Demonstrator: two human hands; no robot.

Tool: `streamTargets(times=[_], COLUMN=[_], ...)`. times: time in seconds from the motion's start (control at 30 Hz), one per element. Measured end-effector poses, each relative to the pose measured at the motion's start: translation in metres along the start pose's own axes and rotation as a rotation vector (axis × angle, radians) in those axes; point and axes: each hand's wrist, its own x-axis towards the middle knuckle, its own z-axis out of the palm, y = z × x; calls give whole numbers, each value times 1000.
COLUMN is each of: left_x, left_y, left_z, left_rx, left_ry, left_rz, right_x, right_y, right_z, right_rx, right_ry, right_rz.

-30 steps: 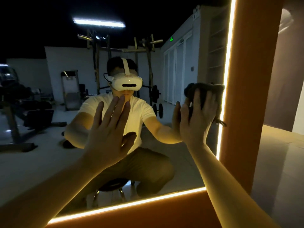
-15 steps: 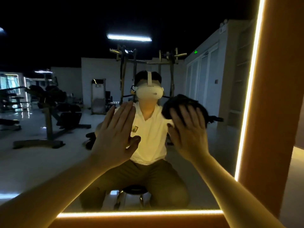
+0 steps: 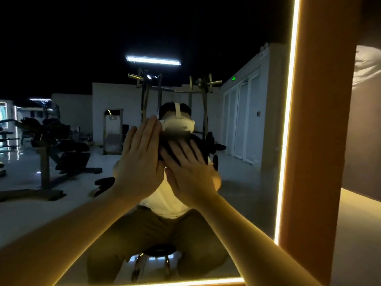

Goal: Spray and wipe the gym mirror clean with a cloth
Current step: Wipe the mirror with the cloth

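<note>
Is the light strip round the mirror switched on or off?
On: the light strip glows bright yellow along the mirror's right and bottom edges.

No text, brand or number can be read anywhere. The only sign is a small green lit sign reflected in the mirror, high on the white wall over the doors, up and to the right of the right hand's grip. Its figure is too small and blurred to make out. The white headset reflected just above the grip bears no legible mark.
</note>
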Motion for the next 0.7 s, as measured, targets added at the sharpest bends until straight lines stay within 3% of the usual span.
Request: streamTargets(times=[0.07, 0.1, 0.23, 0.33, 0.5, 0.57, 0.7], left_x=[7, 11, 24, 26, 30, 40, 73], left_y=[-4, -5, -6, -2, -2, -3, -7], left_z=[-1, 0, 5, 12, 9, 4, -1], left_rx=[10, 32, 103, 93, 99, 57, 27], left_ry=[-2, -12, -61, -49, -8, 41, 144], left_rz=[34, 55, 110, 100, 103, 125, 96], right_x=[4, 3, -12, -18, 20, 38, 70], right_y=[16, 31, 126, 177, 138, 104, 45], right_z=[-6, -11, -32, -56, -47, -37, -22], right_rx=[-54, -82, -158, -194, -178, -156, -84], right_ry=[-42, -25, 120, 133, 262, 235, 76], right_rz=[-137, -119, 269, 501, 729, 631, 127])
